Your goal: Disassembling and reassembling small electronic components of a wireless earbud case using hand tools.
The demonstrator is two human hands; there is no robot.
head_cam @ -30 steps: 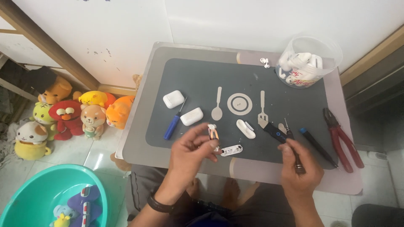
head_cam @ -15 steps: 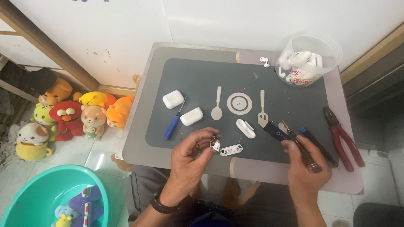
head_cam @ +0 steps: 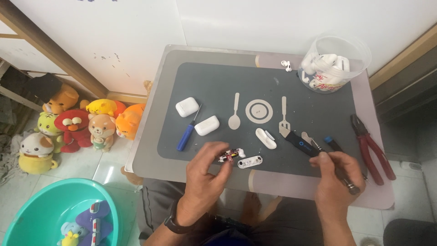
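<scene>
Seen from above, a person sits at a small grey worktop covered by a dark grey mat printed with a pale spoon, plate and fork.

The left hand rests at the near edge of the mat, its fingers pinched closed around a tiny circuit board with red and white parts. Just to the right of it, on the mat, lies a small white oblong plastic shell piece.

The right hand is curled shut around a thin metal-tipped tool with a dark handle, whose tip points up and to the left. A black-handled flat pry tool lies just beside that tip.

Farther up the mat lie two white rounded earbud cases, a blue-handled screwdriver between them, and a white curved plastic part. A clear round plastic tub of white earbud parts stands at the far right corner. Red-handled pliers lie at the right edge.

On the floor to the left sit colourful plush toys and a teal plastic basin.
</scene>
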